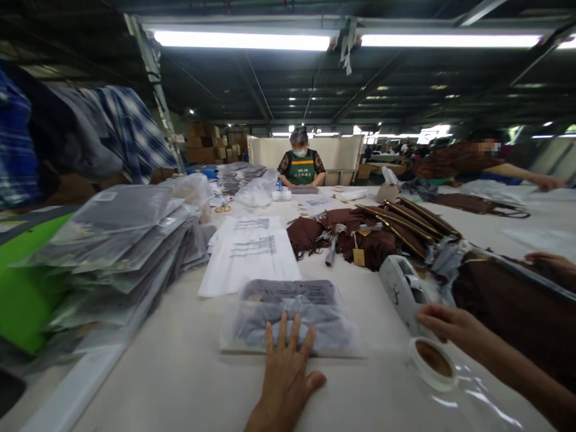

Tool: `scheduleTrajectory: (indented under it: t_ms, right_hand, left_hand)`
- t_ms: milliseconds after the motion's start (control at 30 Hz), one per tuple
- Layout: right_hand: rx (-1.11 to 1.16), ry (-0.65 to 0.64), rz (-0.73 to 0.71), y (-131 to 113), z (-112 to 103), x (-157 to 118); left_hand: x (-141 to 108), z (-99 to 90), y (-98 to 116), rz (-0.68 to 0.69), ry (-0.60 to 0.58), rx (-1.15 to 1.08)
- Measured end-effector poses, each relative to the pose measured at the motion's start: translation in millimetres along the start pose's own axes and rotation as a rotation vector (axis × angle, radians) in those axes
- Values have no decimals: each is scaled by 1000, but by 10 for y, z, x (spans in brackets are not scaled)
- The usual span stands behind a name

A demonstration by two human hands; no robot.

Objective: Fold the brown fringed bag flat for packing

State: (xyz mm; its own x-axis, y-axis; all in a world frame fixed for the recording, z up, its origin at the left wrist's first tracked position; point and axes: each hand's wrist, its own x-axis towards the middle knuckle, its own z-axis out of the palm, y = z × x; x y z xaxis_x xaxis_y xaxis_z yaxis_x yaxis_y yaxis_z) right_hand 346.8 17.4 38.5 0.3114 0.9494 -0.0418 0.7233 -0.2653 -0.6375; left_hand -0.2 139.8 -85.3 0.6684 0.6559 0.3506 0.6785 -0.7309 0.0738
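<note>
A clear plastic bag (333, 333) with a folded grey item in it lies flat on the white table (180, 372). My left hand (288, 366) rests on the bag's near edge, fingers spread, gripping nothing. To the right, my right hand (443, 324) is at the near end of a white tape dispenser (400, 288), its fingers bent together; what they hold, if anything, is hidden. Just below that hand is a round tape roll (432, 363) with a brown core. White printed sheets (252, 258) lie beyond the bag.
Stacked bagged grey items (121, 222) fill the left side. Brown fringed pieces (346, 237) with gold-coloured edges lie beyond the dispenser. Dark brown fabric (508, 300) is at the right, another person's hand (553, 264) beside it. A person (301, 168) sits across the table.
</note>
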Motion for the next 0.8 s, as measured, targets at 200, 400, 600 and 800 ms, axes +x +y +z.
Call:
scheduleTrajectory:
  t_ms: [200, 400, 600, 800]
  right_hand:
    - [-333, -487, -380, -1193, 462, 727]
    - [-837, -546, -604, -1606, 1088, 1291]
    - [-987, -353, -691, -1531, 1219, 1619]
    - [-796, 95, -499, -1171, 316, 1679]
  left_hand:
    - [-16, -20, 7, 18, 13, -21]
    - [-41, 63, -25, 71, 27, -22]
    - [-61, 195, -49, 114, 88, 37]
    - [-38, 163, -50, 91, 70, 15]
